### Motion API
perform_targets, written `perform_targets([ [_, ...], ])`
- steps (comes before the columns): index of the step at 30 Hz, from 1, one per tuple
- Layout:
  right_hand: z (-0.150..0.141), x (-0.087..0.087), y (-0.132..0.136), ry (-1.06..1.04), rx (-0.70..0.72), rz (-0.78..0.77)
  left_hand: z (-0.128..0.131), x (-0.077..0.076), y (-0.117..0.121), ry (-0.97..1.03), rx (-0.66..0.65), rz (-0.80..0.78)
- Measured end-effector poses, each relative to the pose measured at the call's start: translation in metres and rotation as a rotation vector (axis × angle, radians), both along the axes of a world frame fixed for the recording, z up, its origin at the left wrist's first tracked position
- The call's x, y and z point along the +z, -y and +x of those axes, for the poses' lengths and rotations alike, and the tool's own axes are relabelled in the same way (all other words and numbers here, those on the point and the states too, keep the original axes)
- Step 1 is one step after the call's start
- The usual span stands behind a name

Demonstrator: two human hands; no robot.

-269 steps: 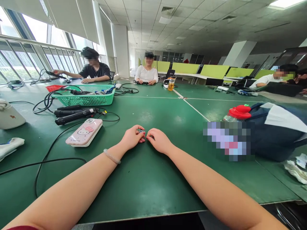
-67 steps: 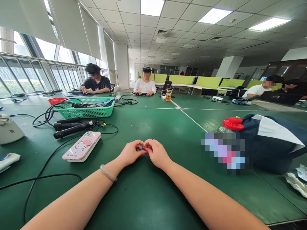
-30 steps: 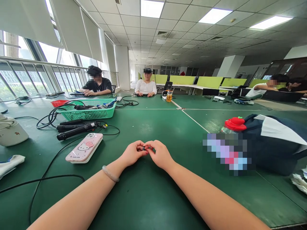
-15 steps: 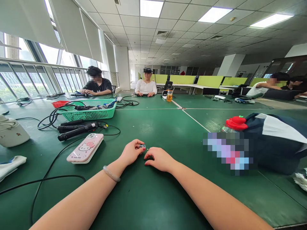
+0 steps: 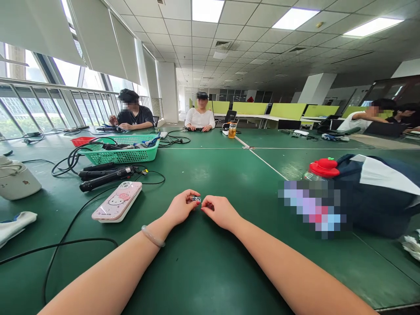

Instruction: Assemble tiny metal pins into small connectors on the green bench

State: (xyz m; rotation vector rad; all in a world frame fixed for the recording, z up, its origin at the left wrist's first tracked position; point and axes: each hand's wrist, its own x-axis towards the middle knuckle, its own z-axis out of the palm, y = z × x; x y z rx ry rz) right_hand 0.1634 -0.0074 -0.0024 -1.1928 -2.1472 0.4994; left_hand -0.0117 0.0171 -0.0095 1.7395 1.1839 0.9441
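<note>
The left hand (image 5: pixel 182 208) grips a small part (image 5: pixel 196 199) between thumb and fingertips, holding it just above the table (image 5: pixel 197 262). Only part of it shows past the fingers, too small to make out in detail. The right hand (image 5: pixel 223 213) is just beside it, apart from the part, with thumb and fingers bent close together; whether they pinch anything cannot be told.

The likeliest trouble is a slip. The left hand has the part by the fingertips alone, so a slightly loose pinch or a nudge from the right fingers could tip it out, and something so small could bounce or slide on the smooth top. Too hard a squeeze might instead twist it askew. The fingers also hide some of it, which could lead to a misjudged touch.

Beyond the left wrist, with its bangle (image 5: pixel 152 237), lies the phone (image 5: pixel 117 201), well apart from the hands. A cable (image 5: pixel 98 239) runs near the left forearm, and a sideways sweep might snag it. Farther out are the black tools (image 5: pixel 106 180) and the basket (image 5: pixel 138 155); on the right, the bottle (image 5: pixel 324 168) is beside the bag (image 5: pixel 370 210).
</note>
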Motion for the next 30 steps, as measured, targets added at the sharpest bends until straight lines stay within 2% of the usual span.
perform_targets([
  [5, -0.001, -0.003, -0.003, -0.122, -0.054, 0.062, 0.002, 0.002, 0.002, 0.021, -0.033, -0.001],
  [9, -0.001, 0.003, -0.001, -0.162, -0.102, 0.106, 0.004, 0.005, 0.004, 0.044, -0.06, -0.012],
  [17, -0.001, 0.005, 0.001, -0.109, -0.083, 0.17, 0.006, 0.011, 0.009, 0.011, -0.056, -0.007],
  [26, 0.0, 0.004, 0.003, -0.101, -0.067, 0.332, 0.007, 0.015, 0.012, 0.227, -0.094, -0.166],
  [30, -0.001, 0.007, 0.005, -0.113, -0.066, 0.335, 0.006, 0.017, 0.013, 0.282, -0.11, -0.2],
])
